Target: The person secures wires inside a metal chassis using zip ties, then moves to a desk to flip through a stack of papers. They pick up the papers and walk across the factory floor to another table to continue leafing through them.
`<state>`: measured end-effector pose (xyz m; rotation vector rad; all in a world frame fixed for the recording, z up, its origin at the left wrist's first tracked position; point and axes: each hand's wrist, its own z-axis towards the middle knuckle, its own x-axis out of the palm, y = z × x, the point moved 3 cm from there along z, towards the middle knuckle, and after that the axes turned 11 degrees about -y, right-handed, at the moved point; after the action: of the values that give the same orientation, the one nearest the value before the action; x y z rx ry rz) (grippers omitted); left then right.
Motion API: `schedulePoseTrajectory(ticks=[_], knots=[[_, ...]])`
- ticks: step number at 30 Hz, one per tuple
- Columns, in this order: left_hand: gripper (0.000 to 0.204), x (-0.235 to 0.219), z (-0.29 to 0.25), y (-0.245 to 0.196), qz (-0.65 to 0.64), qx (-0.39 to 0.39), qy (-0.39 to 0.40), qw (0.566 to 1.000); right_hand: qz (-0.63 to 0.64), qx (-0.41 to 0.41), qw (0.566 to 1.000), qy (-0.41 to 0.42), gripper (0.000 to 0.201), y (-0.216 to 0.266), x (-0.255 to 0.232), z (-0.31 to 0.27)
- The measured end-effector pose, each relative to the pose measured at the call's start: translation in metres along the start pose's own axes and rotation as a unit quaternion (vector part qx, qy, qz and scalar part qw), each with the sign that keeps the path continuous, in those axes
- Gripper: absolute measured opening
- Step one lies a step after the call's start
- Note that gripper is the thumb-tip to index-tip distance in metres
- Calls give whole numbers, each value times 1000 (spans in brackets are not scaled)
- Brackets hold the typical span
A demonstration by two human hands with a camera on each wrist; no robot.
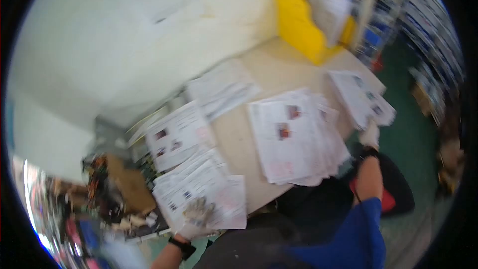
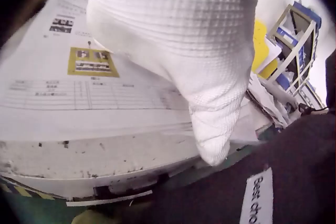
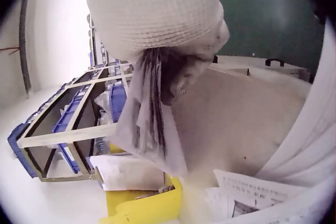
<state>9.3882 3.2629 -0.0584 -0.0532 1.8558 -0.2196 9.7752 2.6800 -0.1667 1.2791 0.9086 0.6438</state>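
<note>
My left hand (image 1: pixel 198 216), in a white knit glove, rests on a pile of printed sheets (image 1: pixel 174 190) at the table's left front edge. Its thumb (image 2: pixel 214 129) points straight along the paper near the edge in the left wrist view. Out at the table's right end, my gloved right hand (image 1: pixel 370 133) grips a sheaf of printed papers (image 1: pixel 359 94) by its near end. Seen from the right wrist, the held sheaf (image 3: pixel 148 116) bends away from the fist in several layers. Between the hands lies a thick, slightly fanned stack of sheets (image 1: pixel 271 144) with small photos.
A yellow bin (image 1: pixel 298 22) with papers in it stands at the table's back right, beside shelving (image 1: pixel 366 10) with blue boxes. More sheets (image 1: pixel 224 87) lie against the wall. A cardboard box (image 1: pixel 127 184) sits left of the table (image 1: pixel 234 142). A red-and-black seat (image 1: pixel 398 184) is at the right.
</note>
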Motion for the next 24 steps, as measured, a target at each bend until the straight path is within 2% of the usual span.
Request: schedulePoseTrajectory(ticks=[1, 2, 3, 5, 7, 9, 10, 11, 14, 16, 18, 20, 21, 22, 23, 24], knots=[[105, -5, 0, 2, 2, -50, -11, 999, 90, 85, 992, 6, 45, 5, 2, 4], [104, -8, 2, -2, 7, -35, -6, 999, 267, 182, 946, 5, 46, 5, 14, 1], [104, -9, 3, -4, 9, -13, 0, 1000, 292, 179, 938, 52, 49, -7, 16, 12], [102, -6, 0, -3, 11, -47, -1, 999, 263, 219, 934, 106, 51, -16, 13, 20], [101, -7, 3, -6, 5, -58, -3, 998, 180, 240, 954, 21, 55, 3, 12, 8], [101, -8, 6, -9, 38, -71, 70, 994, 194, 223, 955, 17, 59, -8, 11, 13], [101, -6, 4, -9, 23, -80, 56, 995, 186, 205, 961, 8, 59, -11, 10, 12], [101, -4, 2, -9, 19, -85, 52, 995, 186, 222, 957, -4, 60, -19, 8, 13], [100, 0, 0, -7, 21, -83, 41, 995, 238, 245, 940, -12, 59, 1, 13, -11], [100, 5, -1, -4, 18, -79, 26, 996, 186, 245, 952, -1, 60, -11, 2, -14], [100, 4, -2, -4, 15, -82, 30, 996, 185, 251, 950, -1, 60, -21, -8, -26], [100, 6, -3, -3, 12, -87, 34, 996, 144, 275, 951, 1, 66, -7, -4, -52], [99, 7, -4, -3, 10, -89, 26, 996, 144, 274, 951, 3, 66, -4, -1, -62], [98, 9, -5, -3, 8, -91, 19, 996, 27, 178, 981, -70, 66, 1, -6, -69], [98, 10, -4, -3, 7, -93, 18, 996, -90, 78, 983, -141, 67, 7, -8, -80], [97, 10, -4, -3, 19, -92, 21, 995, -122, -15, 979, -163, 63, 69, 9, -125]])
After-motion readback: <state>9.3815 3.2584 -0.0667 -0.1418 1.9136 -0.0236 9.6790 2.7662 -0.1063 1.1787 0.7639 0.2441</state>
